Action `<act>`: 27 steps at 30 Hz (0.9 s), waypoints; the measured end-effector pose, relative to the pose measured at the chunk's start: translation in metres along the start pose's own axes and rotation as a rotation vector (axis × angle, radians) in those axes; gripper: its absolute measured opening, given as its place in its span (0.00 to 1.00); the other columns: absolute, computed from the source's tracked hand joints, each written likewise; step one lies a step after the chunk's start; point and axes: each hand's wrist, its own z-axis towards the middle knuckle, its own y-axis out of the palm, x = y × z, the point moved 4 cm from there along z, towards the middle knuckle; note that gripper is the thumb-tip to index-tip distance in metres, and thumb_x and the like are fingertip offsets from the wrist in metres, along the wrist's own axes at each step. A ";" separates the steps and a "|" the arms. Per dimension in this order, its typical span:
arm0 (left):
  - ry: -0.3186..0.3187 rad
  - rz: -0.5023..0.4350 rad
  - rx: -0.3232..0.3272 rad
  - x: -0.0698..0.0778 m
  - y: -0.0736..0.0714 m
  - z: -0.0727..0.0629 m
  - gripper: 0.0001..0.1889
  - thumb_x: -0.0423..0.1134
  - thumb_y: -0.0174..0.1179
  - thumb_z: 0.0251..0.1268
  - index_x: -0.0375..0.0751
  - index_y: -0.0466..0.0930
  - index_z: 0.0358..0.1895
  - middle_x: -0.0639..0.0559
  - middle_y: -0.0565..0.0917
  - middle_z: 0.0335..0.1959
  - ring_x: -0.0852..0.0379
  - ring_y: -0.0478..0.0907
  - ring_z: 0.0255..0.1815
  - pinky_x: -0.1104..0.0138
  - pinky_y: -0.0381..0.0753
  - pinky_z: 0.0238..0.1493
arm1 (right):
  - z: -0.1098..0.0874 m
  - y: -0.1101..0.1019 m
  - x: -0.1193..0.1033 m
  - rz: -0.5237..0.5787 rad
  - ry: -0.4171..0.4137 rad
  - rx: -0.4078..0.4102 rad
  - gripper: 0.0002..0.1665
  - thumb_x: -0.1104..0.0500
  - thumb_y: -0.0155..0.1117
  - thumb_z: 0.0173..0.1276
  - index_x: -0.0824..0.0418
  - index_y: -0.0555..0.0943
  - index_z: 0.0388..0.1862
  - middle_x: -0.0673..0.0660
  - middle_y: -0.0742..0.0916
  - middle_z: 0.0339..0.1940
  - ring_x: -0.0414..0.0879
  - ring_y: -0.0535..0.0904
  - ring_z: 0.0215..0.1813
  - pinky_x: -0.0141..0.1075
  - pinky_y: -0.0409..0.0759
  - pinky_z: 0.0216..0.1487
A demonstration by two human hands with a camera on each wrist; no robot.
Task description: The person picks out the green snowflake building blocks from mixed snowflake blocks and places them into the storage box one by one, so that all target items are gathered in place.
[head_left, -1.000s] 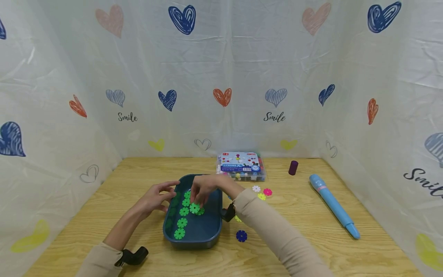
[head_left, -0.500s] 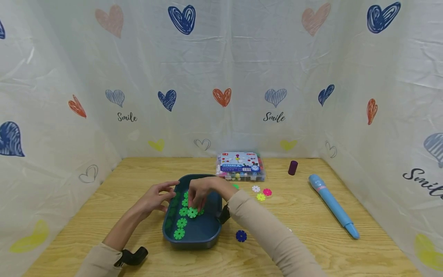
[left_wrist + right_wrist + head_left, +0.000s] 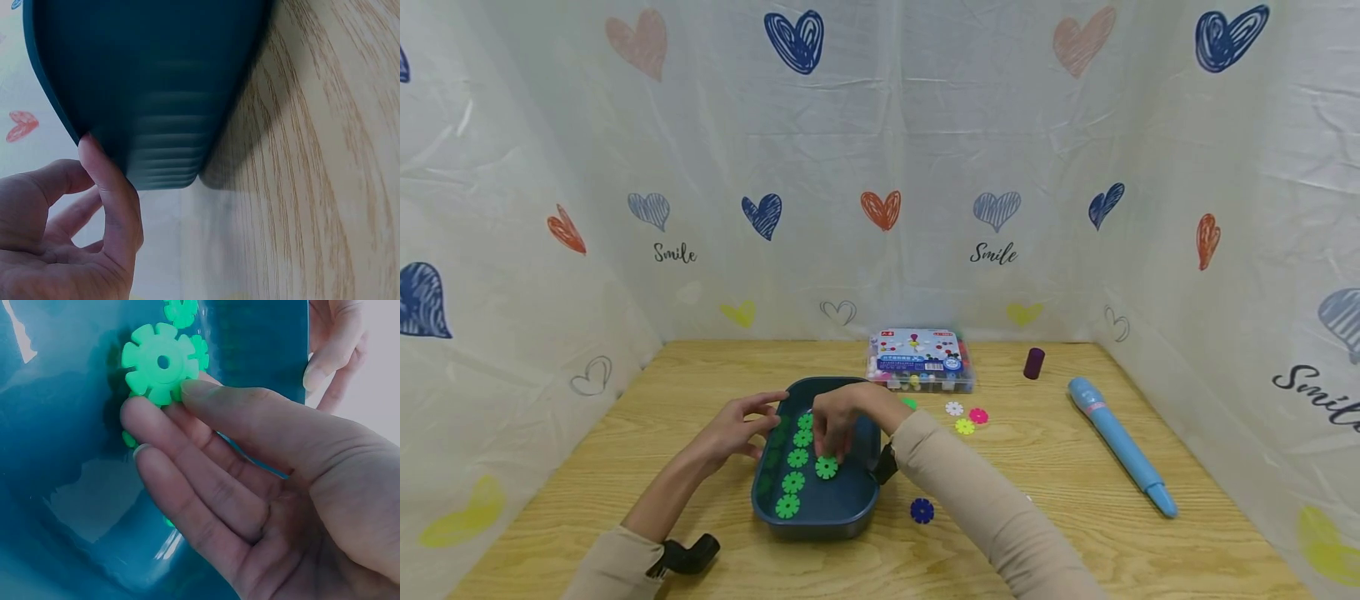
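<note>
A dark blue-green plastic bin [image 3: 850,496] stands on the wooden table. Inside it my right hand [image 3: 842,412] pinches a green notched flower-shaped disc [image 3: 159,378] between thumb and fingertips. Several matching green discs [image 3: 793,482] lie in a row along the bin's left side, and others show partly behind my fingers in the right wrist view. My left hand [image 3: 737,427] is at the bin's left rim, its fingers loosely bent. In the left wrist view, a fingertip [image 3: 90,147] touches the outside of the bin wall near the rim.
To the bin's right lie loose discs: dark blue [image 3: 922,511], white [image 3: 954,408], pink [image 3: 978,416] and yellow [image 3: 965,427]. Behind is a clear box of small parts [image 3: 921,362]. A purple cylinder [image 3: 1034,363] and a long light-blue stick-like object [image 3: 1122,446] are at right.
My right hand has shifted slightly within the bin, and the pinched green disc has moved slightly nearer and, lately, to the right, away from the row. The left hand has stayed in place.
</note>
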 end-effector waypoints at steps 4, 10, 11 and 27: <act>0.001 0.000 -0.002 0.000 0.000 -0.001 0.27 0.39 0.55 0.73 0.41 0.64 0.73 0.37 0.71 0.56 0.54 0.78 0.37 0.65 0.84 0.28 | 0.001 0.001 0.001 -0.007 0.010 -0.017 0.07 0.64 0.62 0.70 0.61 0.87 0.35 0.55 0.89 0.32 0.47 0.88 0.35 0.38 0.86 0.45; 0.014 0.004 -0.006 0.000 0.000 0.000 0.27 0.39 0.55 0.73 0.40 0.64 0.73 0.36 0.72 0.56 0.53 0.78 0.38 0.65 0.84 0.28 | 0.002 0.001 0.002 0.008 0.018 -0.027 0.07 0.64 0.62 0.70 0.62 0.87 0.36 0.55 0.89 0.33 0.47 0.88 0.37 0.39 0.86 0.46; 0.009 0.004 -0.002 0.000 0.000 0.000 0.27 0.39 0.55 0.73 0.41 0.64 0.73 0.36 0.72 0.56 0.54 0.78 0.38 0.65 0.84 0.28 | 0.001 0.000 0.002 0.011 0.020 -0.026 0.07 0.64 0.62 0.70 0.62 0.87 0.36 0.55 0.89 0.33 0.47 0.88 0.37 0.39 0.86 0.46; 0.012 -0.005 -0.003 0.002 0.000 -0.001 0.27 0.38 0.55 0.73 0.40 0.64 0.73 0.37 0.71 0.55 0.53 0.78 0.38 0.66 0.84 0.27 | -0.009 -0.004 0.001 -0.036 -0.010 0.030 0.09 0.65 0.61 0.70 0.62 0.87 0.42 0.54 0.89 0.38 0.46 0.88 0.40 0.36 0.86 0.45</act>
